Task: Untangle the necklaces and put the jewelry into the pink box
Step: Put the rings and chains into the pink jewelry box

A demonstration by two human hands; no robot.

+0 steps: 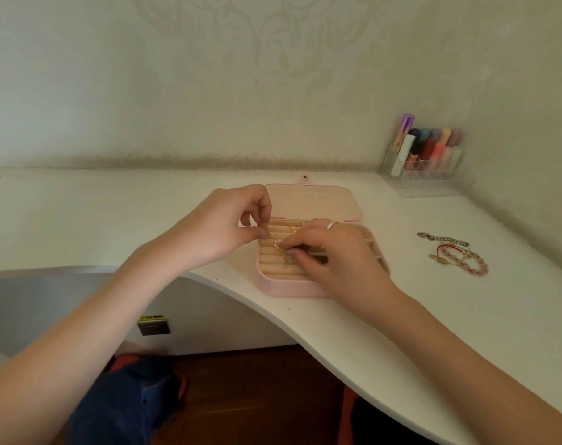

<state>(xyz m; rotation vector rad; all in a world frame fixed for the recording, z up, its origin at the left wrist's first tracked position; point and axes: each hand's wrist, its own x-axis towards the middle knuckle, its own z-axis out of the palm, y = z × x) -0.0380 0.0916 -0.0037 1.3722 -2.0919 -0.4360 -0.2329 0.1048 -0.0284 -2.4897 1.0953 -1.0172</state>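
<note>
The pink box (275, 285) lies open on the white table, its lid (311, 200) folded back toward the wall. A thin gold necklace (281, 248) hangs over the box's ribbed roll section. My left hand (228, 226) pinches the chain at its upper end, above the box's left side. My right hand (334, 255), with a silver ring on one finger, pinches the chain lower down and covers the box's right compartments. To the right on the table lie a silver chain bracelet (443, 238) and a pink bead bracelet with a red cord (465, 260).
A clear organiser (430, 175) with coloured lipstick tubes stands in the back right corner by the wall. The table's front edge curves inward in front of the box (228, 284). Below are my knee in blue trousers (129, 399) and a wooden floor.
</note>
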